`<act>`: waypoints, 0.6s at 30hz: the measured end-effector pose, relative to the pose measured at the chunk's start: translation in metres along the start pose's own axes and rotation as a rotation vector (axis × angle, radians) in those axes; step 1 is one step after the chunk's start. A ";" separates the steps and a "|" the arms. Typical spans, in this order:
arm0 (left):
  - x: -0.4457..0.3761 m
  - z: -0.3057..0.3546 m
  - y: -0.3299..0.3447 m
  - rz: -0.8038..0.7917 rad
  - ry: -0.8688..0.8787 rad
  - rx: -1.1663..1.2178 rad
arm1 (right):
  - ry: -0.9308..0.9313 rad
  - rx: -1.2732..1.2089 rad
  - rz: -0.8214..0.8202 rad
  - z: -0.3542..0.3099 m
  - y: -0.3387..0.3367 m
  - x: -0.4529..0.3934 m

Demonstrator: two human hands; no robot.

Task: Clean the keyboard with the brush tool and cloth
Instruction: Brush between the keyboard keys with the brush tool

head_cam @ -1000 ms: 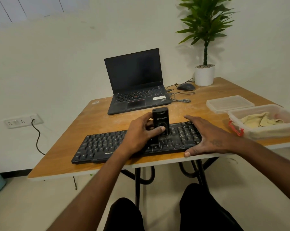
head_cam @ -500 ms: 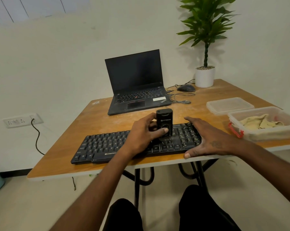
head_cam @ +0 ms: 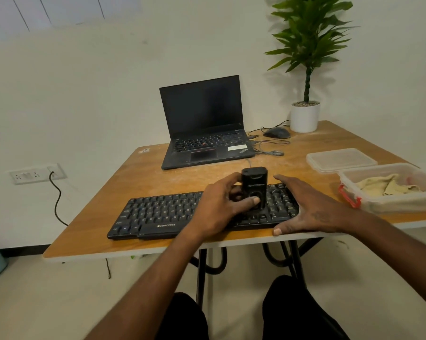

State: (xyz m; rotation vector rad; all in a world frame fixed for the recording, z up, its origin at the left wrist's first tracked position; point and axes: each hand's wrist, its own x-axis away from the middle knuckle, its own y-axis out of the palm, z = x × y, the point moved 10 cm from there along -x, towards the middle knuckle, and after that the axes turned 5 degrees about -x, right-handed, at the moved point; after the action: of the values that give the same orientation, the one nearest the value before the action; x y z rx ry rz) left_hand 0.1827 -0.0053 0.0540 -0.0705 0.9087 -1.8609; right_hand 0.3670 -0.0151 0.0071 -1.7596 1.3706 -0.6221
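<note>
A black keyboard (head_cam: 158, 212) lies along the near edge of the wooden table (head_cam: 133, 177). My left hand (head_cam: 219, 207) grips a black block-shaped brush tool (head_cam: 254, 182), held upright with its lower end on the keys right of the keyboard's middle. Its bristles are hidden. My right hand (head_cam: 312, 207) lies flat with fingers spread on the keyboard's right end, thumb at the front edge. A yellowish cloth (head_cam: 388, 186) sits crumpled in a clear plastic box (head_cam: 398, 202) at the right.
An open black laptop (head_cam: 204, 126) stands behind the keyboard. A mouse (head_cam: 277, 132) with cables and a potted plant (head_cam: 305, 116) are at the back right. The box's clear lid (head_cam: 340, 159) lies behind the box. My knees are under the table.
The brush tool in my left hand has shifted slightly right along the keys. My right hand has stayed flat on the keyboard's right end.
</note>
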 end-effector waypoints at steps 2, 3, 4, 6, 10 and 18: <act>0.008 -0.017 -0.021 0.013 -0.050 0.028 | 0.005 0.011 -0.010 0.000 0.001 0.000; 0.013 -0.023 -0.030 0.019 -0.067 0.054 | 0.006 0.018 -0.012 0.000 0.001 0.000; 0.016 -0.026 -0.036 0.023 -0.075 0.076 | 0.006 0.024 -0.013 0.000 0.001 0.000; 0.017 -0.025 -0.036 0.022 -0.077 0.082 | 0.005 0.025 -0.009 0.000 0.001 0.000; 0.003 -0.007 -0.003 0.018 -0.019 0.021 | 0.003 0.018 -0.010 -0.002 0.001 0.000; 0.003 -0.027 -0.023 0.020 -0.077 0.051 | 0.008 0.015 -0.012 -0.002 0.001 0.001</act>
State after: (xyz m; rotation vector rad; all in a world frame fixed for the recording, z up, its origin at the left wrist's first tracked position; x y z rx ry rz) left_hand 0.1516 0.0120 0.0479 -0.1010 0.8060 -1.8489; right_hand 0.3654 -0.0163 0.0077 -1.7569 1.3578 -0.6447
